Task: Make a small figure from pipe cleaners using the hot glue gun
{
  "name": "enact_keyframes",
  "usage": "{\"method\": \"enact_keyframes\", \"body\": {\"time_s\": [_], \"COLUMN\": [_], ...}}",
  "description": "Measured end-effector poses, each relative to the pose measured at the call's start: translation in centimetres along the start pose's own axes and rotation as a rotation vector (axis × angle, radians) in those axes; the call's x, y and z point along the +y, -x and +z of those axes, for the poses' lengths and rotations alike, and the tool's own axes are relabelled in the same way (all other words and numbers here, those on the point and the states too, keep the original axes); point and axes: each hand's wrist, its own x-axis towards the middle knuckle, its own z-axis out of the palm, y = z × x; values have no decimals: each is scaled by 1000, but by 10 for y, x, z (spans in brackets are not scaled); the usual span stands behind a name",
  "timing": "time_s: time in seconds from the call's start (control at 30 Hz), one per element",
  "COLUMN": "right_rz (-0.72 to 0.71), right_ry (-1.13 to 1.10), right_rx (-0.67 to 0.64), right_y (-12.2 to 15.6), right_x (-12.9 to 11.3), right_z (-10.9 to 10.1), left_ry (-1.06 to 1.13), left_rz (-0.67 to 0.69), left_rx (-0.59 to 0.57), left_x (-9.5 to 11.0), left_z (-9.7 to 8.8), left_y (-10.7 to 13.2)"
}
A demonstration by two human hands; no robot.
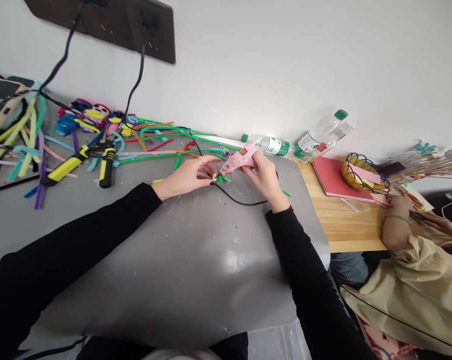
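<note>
A small green piece, near the centre of the frame, is the work in hand and looks partway through: it is in the left hand's fingertips, the grip a light pinch, with the tip of a pink glue gun right at it. The right hand has its grip closed round the gun's handle; whether the trigger is pressed, or any glue is out, I cannot tell. The piece is too small and covered for its finished parts to be made out, so how much remains on it is uncertain. Just beyond, loose green pipe cleaners lie along the back of the grey table, apparently not yet worked. At left, cutters with yellow-and-black handles lie spread near more coloured stems. Several fuzzy figures in the upper left seem already formed. Two plastic bottles are by the wall at upper right, and another person's hand rests at the far right.
</note>
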Motion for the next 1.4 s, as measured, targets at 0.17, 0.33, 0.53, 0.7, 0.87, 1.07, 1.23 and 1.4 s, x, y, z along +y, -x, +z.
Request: {"method": "enact_keyframes", "body": {"time_s": [0.17, 0.33, 0.53, 0.7, 0.87, 1.07, 1.23, 1.4], "right_rz": [-31, -20, -26, -10, -21, -33, -14, -15], "right_ry": [-18, -13, -13, 4, 6, -12, -13, -10], "right_rx": [-36, -51, -50, -54, -36, -9, -15, -14], "right_y": [0, 0, -1, -1, 0, -1, -1, -1], "right_x": [1, 2, 2, 2, 4, 7, 9, 9], "right_z": [-1, -1, -3, -2, -2, -1, -1, -3], "left_ry": [2, 5, 11, 7, 26, 21, 29, 29], "left_rz": [1, -2, -1, 4, -2, -14, -7, -2], "left_rx": [-7, -9, -13, -18, -21, -30, -32, -30], "left_x": [2, 4, 2, 3, 1, 4, 3, 0], "left_z": [0, 0, 0, -1, -1, 0, 0, -1], "left_y": [0, 0, 0, 0, 0, 0, 0, 0]}}
